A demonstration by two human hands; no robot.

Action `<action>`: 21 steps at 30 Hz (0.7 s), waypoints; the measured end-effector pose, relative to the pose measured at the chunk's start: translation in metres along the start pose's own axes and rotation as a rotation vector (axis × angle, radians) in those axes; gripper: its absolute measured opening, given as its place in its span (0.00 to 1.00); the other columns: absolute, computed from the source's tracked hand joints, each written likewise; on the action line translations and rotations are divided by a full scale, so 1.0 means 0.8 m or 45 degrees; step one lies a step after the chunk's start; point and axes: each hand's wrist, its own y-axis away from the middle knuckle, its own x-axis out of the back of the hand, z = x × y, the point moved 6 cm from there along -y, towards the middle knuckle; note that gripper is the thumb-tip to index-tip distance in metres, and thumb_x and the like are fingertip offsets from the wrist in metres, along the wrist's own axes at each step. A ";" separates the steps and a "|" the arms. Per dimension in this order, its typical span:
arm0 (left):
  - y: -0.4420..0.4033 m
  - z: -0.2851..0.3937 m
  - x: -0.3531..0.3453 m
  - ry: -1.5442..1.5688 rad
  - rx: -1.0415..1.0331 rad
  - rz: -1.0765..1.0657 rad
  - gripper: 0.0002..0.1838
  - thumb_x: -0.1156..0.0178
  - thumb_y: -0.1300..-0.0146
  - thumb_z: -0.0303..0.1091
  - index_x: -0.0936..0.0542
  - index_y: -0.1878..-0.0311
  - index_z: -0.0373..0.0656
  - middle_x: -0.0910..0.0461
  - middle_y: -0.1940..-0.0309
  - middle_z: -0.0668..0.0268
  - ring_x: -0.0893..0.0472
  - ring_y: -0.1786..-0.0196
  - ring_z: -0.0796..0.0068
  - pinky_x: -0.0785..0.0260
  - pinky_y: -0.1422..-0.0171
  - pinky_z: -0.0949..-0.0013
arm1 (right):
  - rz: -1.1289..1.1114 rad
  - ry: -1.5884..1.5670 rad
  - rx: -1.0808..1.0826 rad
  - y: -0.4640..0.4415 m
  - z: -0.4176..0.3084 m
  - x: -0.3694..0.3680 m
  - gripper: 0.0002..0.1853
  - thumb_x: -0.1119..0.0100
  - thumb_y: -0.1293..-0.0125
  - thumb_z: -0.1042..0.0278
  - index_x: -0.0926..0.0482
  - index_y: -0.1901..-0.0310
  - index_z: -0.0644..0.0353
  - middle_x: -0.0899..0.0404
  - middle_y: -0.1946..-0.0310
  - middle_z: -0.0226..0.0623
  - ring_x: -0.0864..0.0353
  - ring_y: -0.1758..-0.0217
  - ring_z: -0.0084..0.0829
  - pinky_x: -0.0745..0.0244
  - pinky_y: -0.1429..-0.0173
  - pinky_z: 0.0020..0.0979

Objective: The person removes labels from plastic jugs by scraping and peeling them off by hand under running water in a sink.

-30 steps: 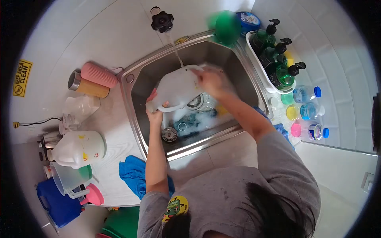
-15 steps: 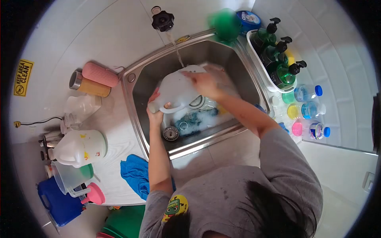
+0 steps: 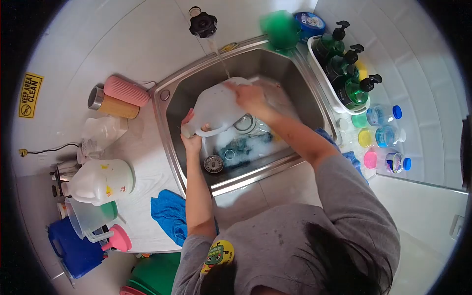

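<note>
A white plastic jug with a loop handle is held on its side over the sink. My left hand is closed around its neck end, with fingertips behind the jug and one showing through the handle. My right hand presses against the jug's upper right side. Its fingers are curled, one reaching forward onto the surface; whatever they pinch, if anything, is hidden. A thin stream from the tap falls to the far edge of the jug. Soapy water and a glass-like ring lie below it.
A metal drain strainer sits in the sink. Left are a pink ribbed case, a bamboo tumbler, another jug and a blue cloth. Right stand pump bottles in a white tray and several small bottles.
The jug and both hands stay nearly in place; my right hand shifts slightly on the jug's surface. The whole view moves a little.
</note>
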 end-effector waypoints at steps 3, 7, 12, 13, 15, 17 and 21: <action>0.006 -0.005 0.009 -0.035 -0.019 0.018 0.32 0.29 0.63 0.25 0.29 0.50 0.40 0.32 0.43 0.52 0.30 0.43 0.60 0.40 0.38 0.64 | -0.049 0.037 -0.018 0.007 0.005 -0.011 0.21 0.51 0.46 0.65 0.26 0.49 0.33 0.22 0.74 0.31 0.26 0.80 0.37 0.32 0.76 0.35; -0.002 -0.006 0.000 -0.038 -0.076 0.014 0.31 0.30 0.61 0.25 0.30 0.49 0.40 0.34 0.42 0.50 0.31 0.42 0.59 0.40 0.38 0.62 | 0.016 -0.064 -0.040 0.007 0.032 -0.012 0.23 0.50 0.46 0.67 0.27 0.48 0.31 0.22 0.73 0.30 0.27 0.81 0.38 0.32 0.76 0.36; 0.003 -0.009 0.006 -0.002 -0.014 -0.015 0.31 0.30 0.62 0.25 0.29 0.50 0.40 0.34 0.42 0.50 0.31 0.42 0.59 0.40 0.38 0.62 | 0.078 -0.223 0.242 0.019 -0.016 -0.013 0.24 0.51 0.47 0.68 0.27 0.48 0.31 0.22 0.74 0.30 0.27 0.80 0.39 0.32 0.76 0.36; 0.001 -0.006 0.001 -0.020 -0.055 -0.029 0.31 0.29 0.63 0.26 0.29 0.50 0.40 0.34 0.42 0.50 0.32 0.41 0.59 0.40 0.38 0.61 | -0.014 -0.126 0.094 0.003 0.008 -0.018 0.25 0.52 0.47 0.69 0.28 0.47 0.31 0.22 0.73 0.30 0.27 0.80 0.39 0.32 0.76 0.36; 0.005 0.000 -0.006 -0.062 -0.118 -0.065 0.32 0.29 0.64 0.26 0.29 0.51 0.40 0.34 0.42 0.50 0.32 0.41 0.58 0.40 0.38 0.61 | -0.208 0.059 -0.217 -0.015 0.059 -0.026 0.27 0.53 0.48 0.70 0.29 0.45 0.31 0.21 0.72 0.30 0.26 0.79 0.38 0.32 0.76 0.36; -0.007 0.004 -0.009 -0.081 -0.168 -0.081 0.32 0.28 0.64 0.26 0.29 0.51 0.40 0.34 0.42 0.50 0.32 0.41 0.58 0.40 0.38 0.61 | -0.288 0.154 -0.366 -0.022 0.079 -0.033 0.27 0.53 0.48 0.70 0.29 0.44 0.32 0.21 0.71 0.30 0.26 0.79 0.38 0.32 0.76 0.37; -0.001 0.001 -0.006 -0.025 -0.052 -0.086 0.32 0.28 0.65 0.27 0.29 0.52 0.41 0.34 0.41 0.51 0.32 0.41 0.57 0.40 0.38 0.60 | -0.002 -0.225 0.024 0.012 0.053 -0.032 0.27 0.56 0.46 0.69 0.30 0.44 0.31 0.20 0.71 0.37 0.24 0.77 0.39 0.32 0.75 0.39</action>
